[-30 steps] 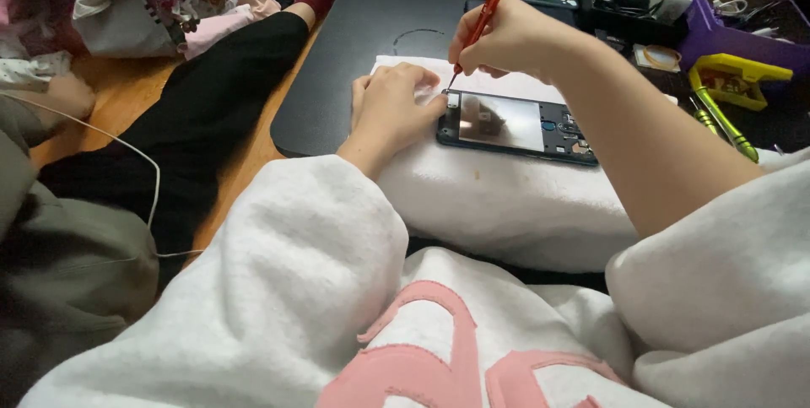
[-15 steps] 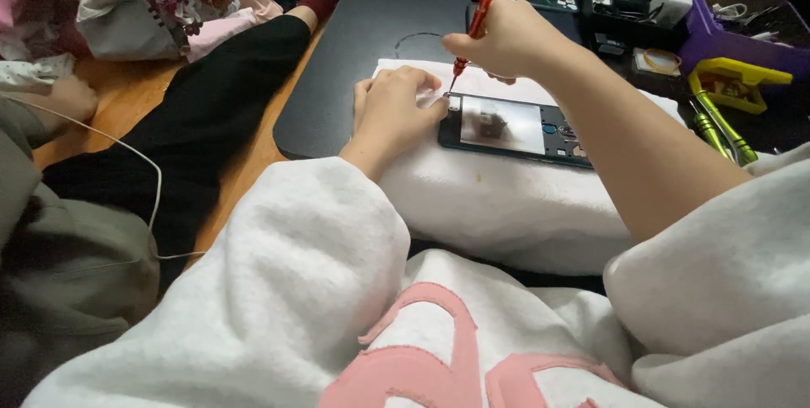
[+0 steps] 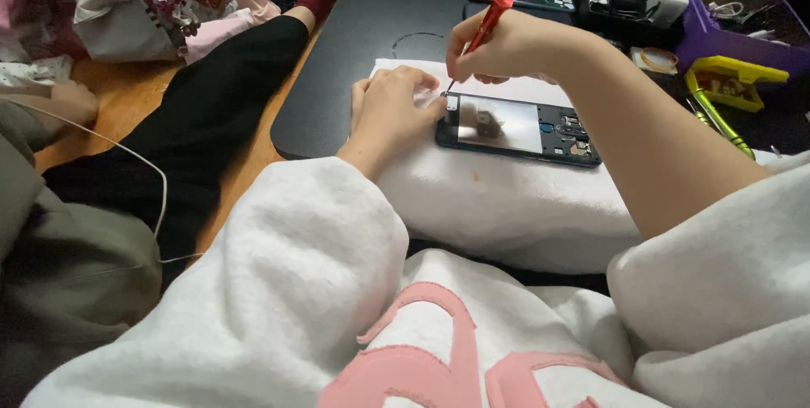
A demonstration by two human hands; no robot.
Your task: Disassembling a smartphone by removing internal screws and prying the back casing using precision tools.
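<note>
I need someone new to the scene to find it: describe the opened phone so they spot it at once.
Start at the black lap desk in the middle, then the white cloth on its near edge. The opened phone lies flat there, between the left hand and the right hand holding a red screwdriver. It alone shows a shiny metal plate inside a dark blue frame.

My left hand [image 3: 390, 113] lies palm down, fingers curled and pressed flat, wrist bent a bit, forearm in a white sleeve coming up from bottom left. My right hand [image 3: 506, 49] is raised above it w/ a pinch grip: thumb & fingertips bunched tight, knuckles up, wrist cocked downward. Right forearm bare, sleeve pushed back to the elbow, running in from the right edge diagonally. Both hands near each other, not touching; right sits just beyond the left fingertips.
</note>
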